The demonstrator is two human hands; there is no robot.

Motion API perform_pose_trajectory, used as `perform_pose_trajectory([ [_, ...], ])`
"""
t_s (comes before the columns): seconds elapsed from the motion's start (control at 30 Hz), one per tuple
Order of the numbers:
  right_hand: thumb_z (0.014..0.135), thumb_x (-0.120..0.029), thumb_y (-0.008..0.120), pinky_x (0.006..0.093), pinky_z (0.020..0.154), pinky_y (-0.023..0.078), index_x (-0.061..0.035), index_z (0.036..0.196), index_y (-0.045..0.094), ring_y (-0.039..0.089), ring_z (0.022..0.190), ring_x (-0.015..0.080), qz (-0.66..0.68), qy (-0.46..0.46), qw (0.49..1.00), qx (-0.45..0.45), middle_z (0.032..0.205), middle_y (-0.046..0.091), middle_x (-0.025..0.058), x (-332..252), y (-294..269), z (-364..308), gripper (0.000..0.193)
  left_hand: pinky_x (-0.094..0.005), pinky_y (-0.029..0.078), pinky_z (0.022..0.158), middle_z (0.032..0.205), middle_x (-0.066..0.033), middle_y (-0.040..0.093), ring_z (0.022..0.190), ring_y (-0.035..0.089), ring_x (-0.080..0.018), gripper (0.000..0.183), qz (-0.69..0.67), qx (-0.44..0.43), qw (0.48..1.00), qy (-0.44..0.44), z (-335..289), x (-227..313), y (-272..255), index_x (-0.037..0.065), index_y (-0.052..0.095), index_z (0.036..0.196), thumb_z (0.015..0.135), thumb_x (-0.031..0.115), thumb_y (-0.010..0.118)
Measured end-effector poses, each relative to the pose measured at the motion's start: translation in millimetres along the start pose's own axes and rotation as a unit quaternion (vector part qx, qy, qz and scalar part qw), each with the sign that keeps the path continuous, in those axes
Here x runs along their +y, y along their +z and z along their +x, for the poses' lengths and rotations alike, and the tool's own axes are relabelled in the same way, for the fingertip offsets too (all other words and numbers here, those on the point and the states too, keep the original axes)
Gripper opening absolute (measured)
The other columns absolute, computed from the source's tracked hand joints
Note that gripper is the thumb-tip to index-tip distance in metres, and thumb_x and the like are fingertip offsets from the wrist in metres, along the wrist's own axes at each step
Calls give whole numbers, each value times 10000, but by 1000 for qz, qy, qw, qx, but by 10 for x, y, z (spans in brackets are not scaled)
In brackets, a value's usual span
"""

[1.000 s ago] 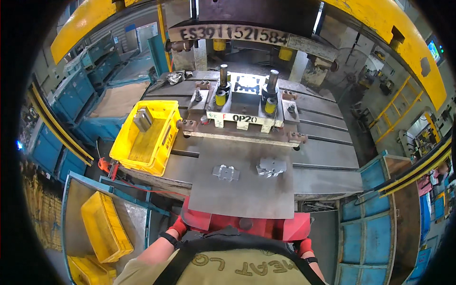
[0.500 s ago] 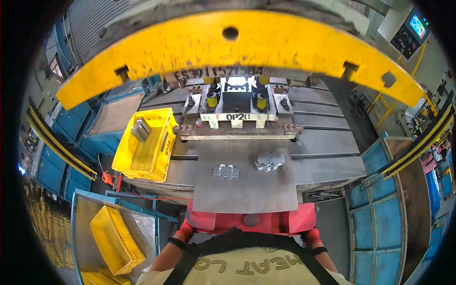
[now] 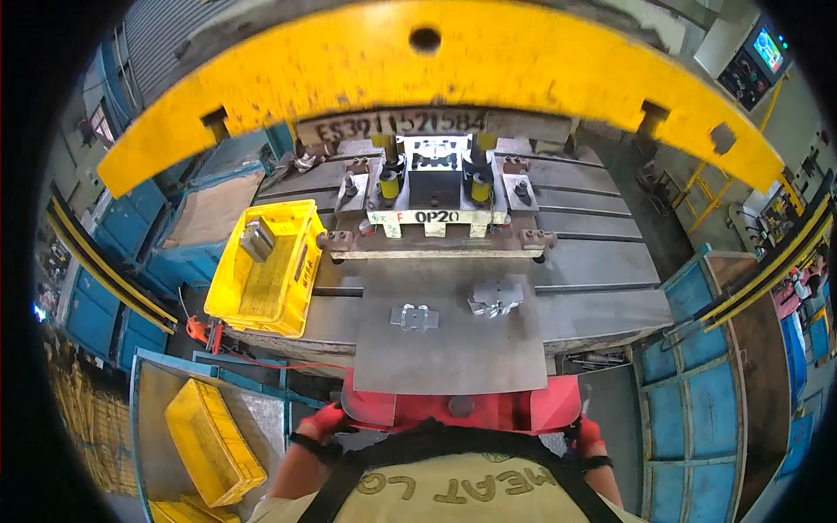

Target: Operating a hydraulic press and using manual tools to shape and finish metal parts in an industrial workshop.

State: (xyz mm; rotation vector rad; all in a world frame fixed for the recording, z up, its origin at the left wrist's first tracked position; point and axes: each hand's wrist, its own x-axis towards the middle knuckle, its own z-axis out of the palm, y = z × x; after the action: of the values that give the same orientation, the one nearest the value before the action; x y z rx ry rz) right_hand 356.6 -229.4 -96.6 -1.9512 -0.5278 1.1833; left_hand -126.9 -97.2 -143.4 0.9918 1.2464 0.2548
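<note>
My left hand (image 3: 324,420), in a red glove, is at the left end of the red control stand (image 3: 462,410); its fingers are partly hidden. At the stand's other end is my right hand (image 3: 590,434), also red-gloved, with its fingers too small to read. A thin grey upright thing shows just above it. Ahead of me, on the grey metal plate (image 3: 449,357), lies a flat stamped metal part (image 3: 414,317). Right of that sits a bent, shiny metal piece (image 3: 496,299). Neither hand touches these parts.
A press die (image 3: 436,187) stands on the slotted bed beneath a yellow press ram (image 3: 523,65). Left of the plate is a yellow crate (image 3: 301,292) with a metal block inside. Another yellow crate (image 3: 214,440) lies in a bin at lower left. Blue panels (image 3: 689,383) stand right.
The yellow ram has risen, opening more space over the die. Both hands have shifted slightly outward from the red stand's ends. The metal parts lie where they were.
</note>
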Motion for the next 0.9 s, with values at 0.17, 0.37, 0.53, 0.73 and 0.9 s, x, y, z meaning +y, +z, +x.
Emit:
perform_pose_trajectory([
  [0.17, 730, -188, 478, 269, 310, 330, -39, 764, 455, 420, 380, 146, 181, -3, 957, 228, 557, 447, 38, -465, -157, 159, 155, -275, 362, 751, 910, -113, 533, 851, 483, -201, 353, 342, 98, 928, 108, -359, 1164, -378, 14, 501, 940, 723, 288, 452],
  [0.37, 773, -252, 447, 265, 432, 416, -42, 839, 474, 476, 472, 141, 257, -87, 960, -75, 606, 498, 52, -1090, 430, 172, 222, -212, 368, 603, 766, 11, 515, 682, 450, -71, 236, 138, 159, 928, 306, 69, 2625, -210, 57, 515, 886, 739, 240, 487],
  [0.53, 743, -238, 493, 261, 451, 412, -27, 832, 510, 490, 494, 142, 153, -64, 976, -138, 597, 508, 57, -1143, 731, 92, 230, -239, 386, 604, 740, -25, 535, 679, 485, -115, 230, 142, 113, 911, 371, 699, 3668, -144, 68, 508, 889, 718, 222, 508],
  [0.73, 714, -145, 535, 205, 470, 363, -65, 677, 502, 440, 516, 66, 71, -57, 994, -62, 576, 458, -27, -1275, 882, -145, 94, -320, 362, 770, 987, -173, 483, 926, 454, -292, 470, 378, 394, 773, 323, 1272, 4443, 38, 19, 447, 976, 666, 363, 522],
  [0.9, 713, -124, 533, 199, 490, 365, -54, 683, 483, 444, 536, 62, 175, -53, 979, -94, 599, 455, -35, -1199, 863, -197, 92, -336, 384, 754, 960, -176, 499, 912, 475, -280, 460, 488, 396, 747, 217, 1388, 4677, 244, 13, 496, 930, 670, 391, 519],
])
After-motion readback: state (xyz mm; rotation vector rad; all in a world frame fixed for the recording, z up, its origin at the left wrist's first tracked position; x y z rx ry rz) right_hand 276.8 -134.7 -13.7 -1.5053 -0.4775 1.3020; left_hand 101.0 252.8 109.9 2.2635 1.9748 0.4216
